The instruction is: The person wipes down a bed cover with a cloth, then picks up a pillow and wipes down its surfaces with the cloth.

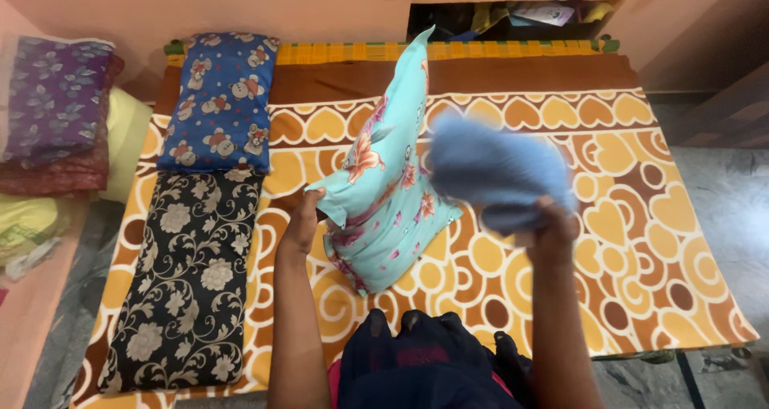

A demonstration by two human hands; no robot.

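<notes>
- The turquoise floral pillow (392,177) stands tilted on the bed (641,217) — it looks soft, light and floppy, easiest gripped at a corner or cover edge.
- Left hand (303,221): fingers closed, pinching the pillow's lower-left cover edge.
- Right hand (551,231): clenched round a blurred blue cloth (497,173) — limp, light — raised beside the pillow.

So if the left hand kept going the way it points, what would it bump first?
The left hand already touches the light blue flowered pillow. Going on up the bed, it would probably push further into that pillow, though depth is unclear.
</notes>
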